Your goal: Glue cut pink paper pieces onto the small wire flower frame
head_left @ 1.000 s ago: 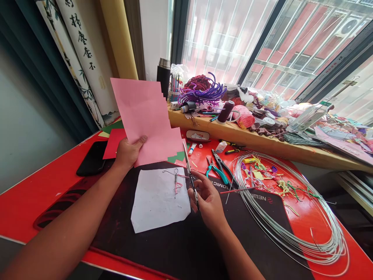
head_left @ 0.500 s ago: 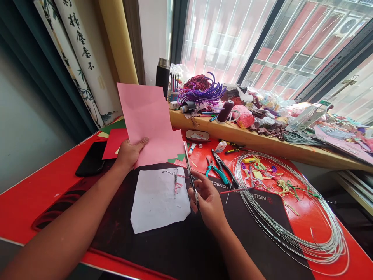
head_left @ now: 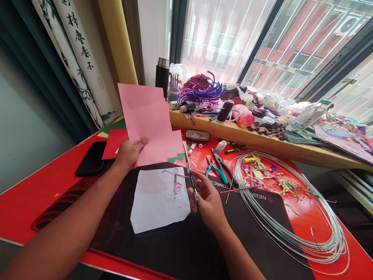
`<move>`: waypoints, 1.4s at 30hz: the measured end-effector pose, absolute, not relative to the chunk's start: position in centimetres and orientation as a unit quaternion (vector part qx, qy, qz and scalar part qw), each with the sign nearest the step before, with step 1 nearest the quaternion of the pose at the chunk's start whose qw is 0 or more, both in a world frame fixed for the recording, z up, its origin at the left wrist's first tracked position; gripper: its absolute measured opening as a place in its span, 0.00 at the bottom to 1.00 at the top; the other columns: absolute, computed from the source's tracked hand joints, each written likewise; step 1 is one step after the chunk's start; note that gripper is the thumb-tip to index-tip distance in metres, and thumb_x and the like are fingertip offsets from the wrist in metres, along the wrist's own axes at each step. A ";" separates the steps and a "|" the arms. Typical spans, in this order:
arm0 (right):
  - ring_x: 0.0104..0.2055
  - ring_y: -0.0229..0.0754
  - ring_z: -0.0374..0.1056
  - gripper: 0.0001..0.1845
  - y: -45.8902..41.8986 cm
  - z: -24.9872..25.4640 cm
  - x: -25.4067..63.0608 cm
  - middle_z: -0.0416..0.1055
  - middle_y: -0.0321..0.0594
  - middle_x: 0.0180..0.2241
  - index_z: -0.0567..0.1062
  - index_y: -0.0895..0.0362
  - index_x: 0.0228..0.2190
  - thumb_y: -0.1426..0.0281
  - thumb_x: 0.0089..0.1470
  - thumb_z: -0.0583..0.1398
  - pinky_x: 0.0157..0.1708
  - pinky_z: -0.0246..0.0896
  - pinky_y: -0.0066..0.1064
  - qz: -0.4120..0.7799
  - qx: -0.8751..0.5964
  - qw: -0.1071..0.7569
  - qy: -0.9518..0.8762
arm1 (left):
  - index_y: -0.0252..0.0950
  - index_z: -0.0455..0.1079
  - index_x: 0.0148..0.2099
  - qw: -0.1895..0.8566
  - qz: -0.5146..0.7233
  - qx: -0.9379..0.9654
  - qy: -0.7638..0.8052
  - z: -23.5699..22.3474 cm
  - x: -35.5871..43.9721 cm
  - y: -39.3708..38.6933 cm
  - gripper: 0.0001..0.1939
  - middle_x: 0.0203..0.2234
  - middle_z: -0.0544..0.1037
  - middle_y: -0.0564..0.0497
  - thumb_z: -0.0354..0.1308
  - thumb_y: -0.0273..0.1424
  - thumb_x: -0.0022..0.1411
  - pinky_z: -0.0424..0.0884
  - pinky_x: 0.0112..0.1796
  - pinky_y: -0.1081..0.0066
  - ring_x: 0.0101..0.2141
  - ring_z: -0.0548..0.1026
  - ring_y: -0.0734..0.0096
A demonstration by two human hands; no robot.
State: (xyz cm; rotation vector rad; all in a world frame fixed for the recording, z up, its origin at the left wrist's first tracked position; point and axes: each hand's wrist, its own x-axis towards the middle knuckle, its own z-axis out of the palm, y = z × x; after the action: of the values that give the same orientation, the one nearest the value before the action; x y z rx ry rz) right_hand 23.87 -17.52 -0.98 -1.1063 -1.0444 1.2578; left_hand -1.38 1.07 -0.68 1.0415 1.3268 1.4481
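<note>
Beyond the white sheet, the left hand is holding up the pink paper, thumb and fingers pressed on it. At the sheet's right edge, the right hand is holding scissors, fingers bent round them. The paper's right side is showing stepped cuts; its broad remainder is looking uncut.

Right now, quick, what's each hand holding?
Left hand: closed on a large pink paper sheet with a stepped right edge.
Right hand: holding slim silver metal scissors, points upward.
</note>
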 end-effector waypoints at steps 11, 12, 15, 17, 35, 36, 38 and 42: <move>0.18 0.29 0.58 0.31 -17.5 -0.5 23.9 0.66 0.30 0.34 0.75 0.50 0.59 0.54 0.58 0.72 0.17 0.54 0.26 0.529 -0.478 0.544 -0.442 | 0.36 0.82 0.46 0.429 0.562 0.434 0.558 -0.4 -1.0 0.8 0.21 0.48 0.86 0.41 0.74 0.41 0.52 0.82 0.52 0.54 0.51 0.83 0.44; 0.18 0.29 0.58 0.31 -17.5 -0.5 23.9 0.66 0.30 0.34 0.75 0.50 0.58 0.54 0.58 0.72 0.17 0.54 0.26 0.530 -0.478 0.545 -0.441 | 0.36 0.82 0.45 0.427 0.561 0.433 0.562 -0.4 -1.0 0.8 0.21 0.48 0.87 0.41 0.74 0.41 0.52 0.82 0.52 0.53 0.51 0.83 0.44; 0.19 0.30 0.57 0.31 -17.5 -0.6 23.9 0.65 0.30 0.33 0.75 0.50 0.58 0.55 0.57 0.72 0.18 0.56 0.27 0.535 -0.472 0.548 -0.437 | 0.36 0.83 0.45 0.434 0.562 0.429 0.558 -0.3 -0.9 0.7 0.21 0.48 0.87 0.41 0.75 0.41 0.51 0.81 0.53 0.51 0.50 0.83 0.43; 0.20 0.30 0.57 0.31 -17.5 -0.6 23.9 0.65 0.30 0.33 0.75 0.51 0.58 0.55 0.57 0.72 0.18 0.56 0.26 0.538 -0.470 0.548 -0.435 | 0.37 0.83 0.45 0.439 0.563 0.428 0.554 -0.3 -0.9 0.7 0.21 0.48 0.87 0.42 0.76 0.41 0.50 0.81 0.53 0.51 0.50 0.83 0.44; 0.18 0.29 0.59 0.31 -17.4 -0.8 23.6 0.65 0.30 0.34 0.77 0.50 0.57 0.54 0.56 0.73 0.17 0.53 0.26 0.538 -0.489 0.538 -0.427 | 0.36 0.83 0.46 0.407 0.558 0.440 0.573 -0.6 -2.0 1.3 0.23 0.49 0.87 0.41 0.74 0.43 0.51 0.81 0.53 0.53 0.50 0.84 0.43; 0.18 0.29 0.59 0.31 -17.4 -0.9 23.7 0.65 0.30 0.34 0.77 0.51 0.57 0.54 0.56 0.73 0.17 0.53 0.26 0.537 -0.488 0.539 -0.427 | 0.36 0.82 0.45 0.385 0.560 0.442 0.586 -0.6 -2.3 1.5 0.22 0.49 0.87 0.40 0.74 0.44 0.52 0.81 0.53 0.52 0.50 0.83 0.43; 0.18 0.29 0.60 0.31 -17.3 -0.9 23.7 0.65 0.30 0.33 0.77 0.51 0.57 0.53 0.56 0.73 0.17 0.53 0.26 0.534 -0.483 0.547 -0.427 | 0.35 0.82 0.44 0.326 0.549 0.453 0.622 -0.6 -3.3 2.1 0.20 0.48 0.87 0.39 0.71 0.43 0.54 0.80 0.53 0.51 0.51 0.83 0.41; 0.18 0.30 0.60 0.31 -17.2 -0.8 24.0 0.66 0.30 0.31 0.76 0.51 0.57 0.54 0.57 0.73 0.17 0.55 0.27 0.518 -0.482 0.567 -0.422 | 0.32 0.80 0.48 0.218 0.431 0.505 0.715 -1.3 -5.1 3.4 0.21 0.47 0.86 0.33 0.70 0.38 0.54 0.78 0.53 0.46 0.51 0.82 0.33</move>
State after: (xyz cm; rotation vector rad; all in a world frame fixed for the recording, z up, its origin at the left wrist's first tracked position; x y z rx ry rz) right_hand 24.03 -17.24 -0.78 -1.1334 -0.9913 1.2172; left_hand -5.14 3.41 -1.34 1.3970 1.9795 1.1944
